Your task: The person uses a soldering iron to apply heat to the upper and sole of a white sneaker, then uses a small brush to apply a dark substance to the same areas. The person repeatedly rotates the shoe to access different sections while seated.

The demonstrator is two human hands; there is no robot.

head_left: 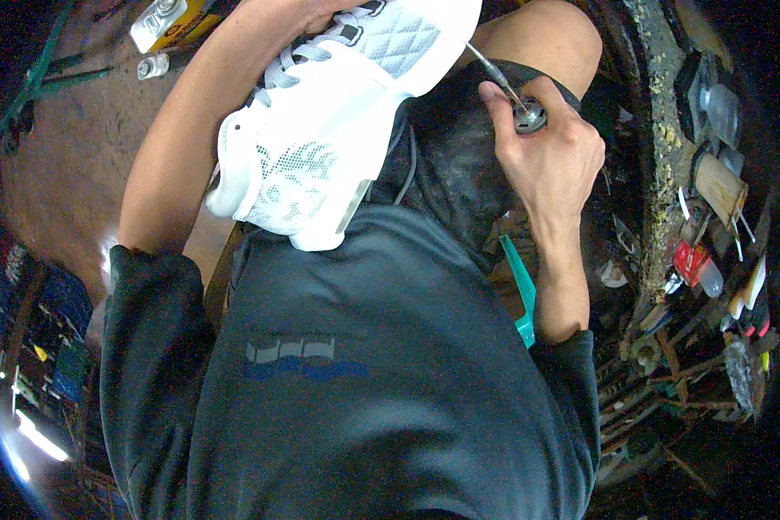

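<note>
A white sneaker (312, 156) with mesh panels, pale laces and a quilted section lies tilted across my lap, in front of my chest. At the top edge my left hand (328, 7) touches its laced side; the fingers are hidden beyond the frame and behind the shoe. To the shoe's right, my right hand (553, 134) is closed around an awl (492, 71) with a slim metal shaft and a round grey metal end (529, 115) framed by thumb and forefinger. The awl's thin tip points up and left, close to the sneaker's sole edge.
My bare knee (550, 39) and dark shorts are beneath the right hand. A green strip (520, 286) shows beside my right forearm. Along the right run a rough stone-like edge (663, 156) and cluttered scraps and packets. A clear bottle (153, 66) stands at upper left.
</note>
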